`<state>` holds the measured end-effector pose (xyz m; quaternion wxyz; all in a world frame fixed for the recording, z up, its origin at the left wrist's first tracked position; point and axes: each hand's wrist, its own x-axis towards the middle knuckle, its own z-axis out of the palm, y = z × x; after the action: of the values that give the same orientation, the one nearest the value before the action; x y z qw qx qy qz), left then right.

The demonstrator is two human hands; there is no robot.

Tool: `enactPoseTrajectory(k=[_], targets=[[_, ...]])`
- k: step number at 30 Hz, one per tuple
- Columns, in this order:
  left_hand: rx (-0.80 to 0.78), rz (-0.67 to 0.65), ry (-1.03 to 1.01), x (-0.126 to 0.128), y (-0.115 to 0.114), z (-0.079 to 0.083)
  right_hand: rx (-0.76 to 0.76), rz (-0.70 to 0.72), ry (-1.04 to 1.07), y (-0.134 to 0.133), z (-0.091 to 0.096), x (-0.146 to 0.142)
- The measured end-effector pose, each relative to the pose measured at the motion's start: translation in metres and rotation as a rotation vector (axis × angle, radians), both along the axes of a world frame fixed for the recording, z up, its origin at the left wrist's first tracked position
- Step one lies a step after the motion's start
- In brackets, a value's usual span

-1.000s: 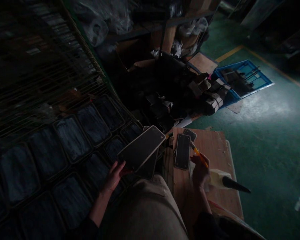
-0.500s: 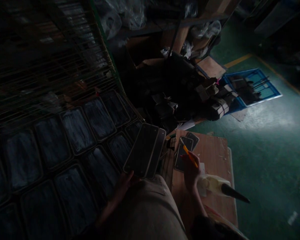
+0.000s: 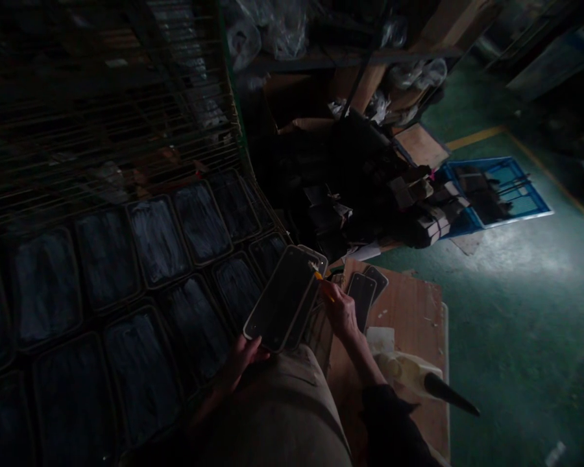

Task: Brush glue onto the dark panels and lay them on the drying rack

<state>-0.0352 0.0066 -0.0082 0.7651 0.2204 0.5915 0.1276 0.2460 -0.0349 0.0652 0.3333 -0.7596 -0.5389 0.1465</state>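
My left hand (image 3: 246, 358) grips the lower corner of a dark rectangular panel (image 3: 277, 298) with rounded corners and small holes near its edge. A second such panel (image 3: 304, 312) shows beneath it, offset to the right. In my right hand (image 3: 341, 314) is a brush (image 3: 325, 285) with an orange handle. Its pale bristles are over the upper right edge of the top panel; whether they touch, I cannot tell. Beside my right hand, two more dark panels (image 3: 363, 292) overlap on a wooden board (image 3: 413, 298).
A pale bottle (image 3: 411, 371) with a long dark nozzle lies on the board. Rows of panels with whitish streaks (image 3: 158, 240) cover the left side, under a wire rack (image 3: 189, 117). Farther back are a blue crate (image 3: 530, 211), dark bundles and a shelf with plastic bags (image 3: 287, 29).
My right hand has carried the brush left, from above the panels on the board to the panel in my left hand. The whole view has shifted slightly.
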Motion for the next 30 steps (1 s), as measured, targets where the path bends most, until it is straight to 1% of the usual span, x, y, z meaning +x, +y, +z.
enactPoseTrajectory(k=[4,6,8,12,16,20,23,26,28,30], targets=[[-0.034,0.021,0.014,0.002,0.001,-0.001,-0.046,0.048,-0.081,0.021,-0.001,0.01],[-0.038,0.041,0.019,0.003,0.002,0.001,-0.072,0.064,-0.1,0.024,-0.003,0.01],[-0.036,0.056,0.013,0.003,0.002,0.003,-0.091,0.081,-0.11,0.02,-0.006,0.007],[-0.052,0.037,0.048,0.005,0.003,0.003,-0.106,0.144,-0.088,-0.008,-0.008,-0.016],[-0.055,-0.007,0.027,0.006,0.006,-0.001,-0.169,0.232,0.013,-0.044,-0.002,-0.055],[-0.081,-0.019,0.026,0.004,0.006,-0.004,-0.26,0.313,0.171,-0.07,0.008,-0.094],[-0.075,0.009,0.01,0.002,0.005,-0.003,-0.327,0.321,0.363,-0.078,0.012,-0.108],[-0.061,0.015,-0.013,-0.001,0.004,0.002,-0.363,0.314,0.532,-0.072,0.01,-0.098],[-0.042,-0.008,-0.031,-0.003,0.004,0.004,-0.337,0.281,0.505,-0.058,0.005,-0.079],[-0.016,-0.041,-0.035,-0.004,0.004,0.005,-0.269,0.205,0.391,-0.037,0.0,-0.054]])
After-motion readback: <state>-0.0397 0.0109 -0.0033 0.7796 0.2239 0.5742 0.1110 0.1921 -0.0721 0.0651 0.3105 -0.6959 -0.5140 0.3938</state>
